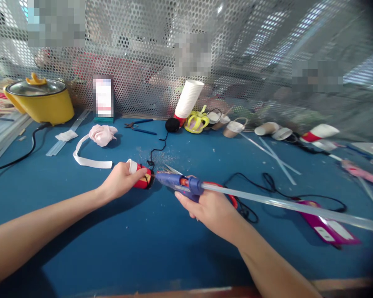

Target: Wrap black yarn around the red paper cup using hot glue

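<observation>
My left hand (pixel 121 182) grips a red paper cup (pixel 142 177) lying on its side, its white rim toward my wrist. Black yarn (pixel 158 150) is wrapped around the cup and trails back to a black yarn ball (pixel 172 125). In my right hand (pixel 211 207) is a blue hot glue gun (pixel 177 182), with a long clear glue stick (pixel 267 200) sticking out of its back. The nozzle points left, right at the cup's base; whether it touches cannot be made out. Partly hidden behind the gun lie scissors (pixel 173 169), with red handles by my right hand.
A yellow electric pot (pixel 40 103) stands at the back left, near a phone (pixel 103 97) and pink ribbon roll (pixel 102 135). Blue pliers (pixel 141 126), stacked paper cups (pixel 189 99) and small baskets (pixel 234 128) line the mesh screen. A purple packet (pixel 329 225) lies right, beside black cord.
</observation>
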The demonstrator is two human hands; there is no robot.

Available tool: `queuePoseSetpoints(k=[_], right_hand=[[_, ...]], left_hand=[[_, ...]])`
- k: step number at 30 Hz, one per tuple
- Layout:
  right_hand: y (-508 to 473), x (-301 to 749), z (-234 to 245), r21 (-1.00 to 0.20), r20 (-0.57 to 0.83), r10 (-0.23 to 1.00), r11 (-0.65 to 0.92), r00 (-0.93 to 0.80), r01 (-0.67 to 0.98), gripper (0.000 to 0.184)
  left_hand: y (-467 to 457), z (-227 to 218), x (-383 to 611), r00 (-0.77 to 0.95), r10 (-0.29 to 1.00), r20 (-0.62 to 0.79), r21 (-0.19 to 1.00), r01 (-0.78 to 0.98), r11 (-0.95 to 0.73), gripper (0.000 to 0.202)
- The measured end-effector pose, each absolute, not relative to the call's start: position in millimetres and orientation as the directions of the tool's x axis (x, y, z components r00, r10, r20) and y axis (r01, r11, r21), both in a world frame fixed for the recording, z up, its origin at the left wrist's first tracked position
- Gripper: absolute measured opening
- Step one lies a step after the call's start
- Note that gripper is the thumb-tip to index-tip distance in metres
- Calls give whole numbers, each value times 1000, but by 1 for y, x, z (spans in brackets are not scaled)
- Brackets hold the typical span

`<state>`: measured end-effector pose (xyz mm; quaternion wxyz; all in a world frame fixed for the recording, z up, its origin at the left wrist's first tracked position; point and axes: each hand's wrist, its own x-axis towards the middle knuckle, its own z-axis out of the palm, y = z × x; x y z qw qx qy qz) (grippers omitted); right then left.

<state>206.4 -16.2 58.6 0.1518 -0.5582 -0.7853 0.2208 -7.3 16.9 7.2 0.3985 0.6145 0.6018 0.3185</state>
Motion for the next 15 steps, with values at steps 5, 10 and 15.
queuePoseSetpoints(k=[5, 10, 15], right_hand=[[-17, 207, 60, -514, -31, 938, 280, -344, 811, 22], [-16, 206, 62, -550, -83, 948, 214, -308, 807, 24], [-11, 204, 63, -595, -129, 957, 134, -259, 792, 23]], left_hand=[[16, 7, -7, 75, 993, -87, 879, 475, 41, 40], [15, 6, -8, 88, 994, -71, 878, 479, 20, 41], [13, 4, -7, 84, 995, -49, 869, 495, 1, 42]])
